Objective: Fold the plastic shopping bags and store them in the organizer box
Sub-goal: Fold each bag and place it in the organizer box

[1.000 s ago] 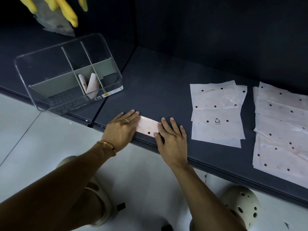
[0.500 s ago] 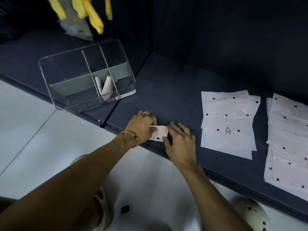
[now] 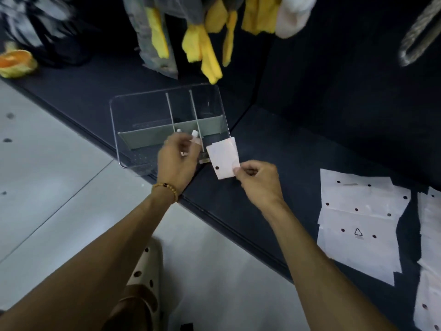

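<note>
White plastic, folded into a small rectangle with one dark dot: this folded bag (image 3: 223,157) is pinched at its lower right corner between thumb and fingers of my right hand (image 3: 259,181), lifted off the dark shelf (image 3: 274,144). It hangs just beside the right front corner of the clear organizer box (image 3: 167,125), at 10 o'clock from my right hand.

My left hand (image 3: 177,158) is at 9 o'clock from the folded bag, in front of the box's near wall, fingers curled; whether they grip anything I cannot tell, as they are blurred.

Two folded bags (image 3: 194,134) stand upright in the box's front middle compartment, just above my left fingertips.

Flat unfolded bags (image 3: 358,223) lie in a stack on the shelf at 4 o'clock from my right hand, well apart from the box. A second stack (image 3: 429,259) lies at the right edge.
</note>
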Action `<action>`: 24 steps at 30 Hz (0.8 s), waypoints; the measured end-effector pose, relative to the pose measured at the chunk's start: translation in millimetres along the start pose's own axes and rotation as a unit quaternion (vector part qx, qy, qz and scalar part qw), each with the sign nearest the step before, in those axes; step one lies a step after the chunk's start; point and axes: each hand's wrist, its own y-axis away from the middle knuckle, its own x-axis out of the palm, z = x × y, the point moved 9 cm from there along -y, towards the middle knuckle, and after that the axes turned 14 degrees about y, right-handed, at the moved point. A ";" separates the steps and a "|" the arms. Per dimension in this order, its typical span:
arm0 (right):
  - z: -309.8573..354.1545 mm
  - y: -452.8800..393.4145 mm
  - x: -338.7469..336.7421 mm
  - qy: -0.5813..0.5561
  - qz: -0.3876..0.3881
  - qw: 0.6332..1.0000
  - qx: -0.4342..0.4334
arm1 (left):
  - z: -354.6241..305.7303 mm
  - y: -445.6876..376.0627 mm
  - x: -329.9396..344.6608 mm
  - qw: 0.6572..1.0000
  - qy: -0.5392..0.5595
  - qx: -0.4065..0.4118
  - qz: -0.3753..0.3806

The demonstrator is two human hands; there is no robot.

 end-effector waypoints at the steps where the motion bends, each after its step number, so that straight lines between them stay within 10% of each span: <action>1: 3.2 -4.9 3.7 -0.031 -0.001 0.999 0.016 | 4.1 -10.1 -16.6 0.997 -0.053 0.005 -0.057; 7: 24.7 -26.3 25.7 -0.121 0.014 0.990 0.070 | 40.6 -34.0 -17.9 0.935 -0.340 -0.092 -0.046; 16: 54.8 -42.7 49.2 -0.125 0.055 0.988 0.070 | 41.6 -33.1 -20.7 0.950 -0.297 -0.087 -0.028; 24: 66.5 -39.2 40.4 0.229 -0.092 0.968 -0.040 | 42.8 -10.8 -27.9 0.954 -0.288 -0.053 -0.061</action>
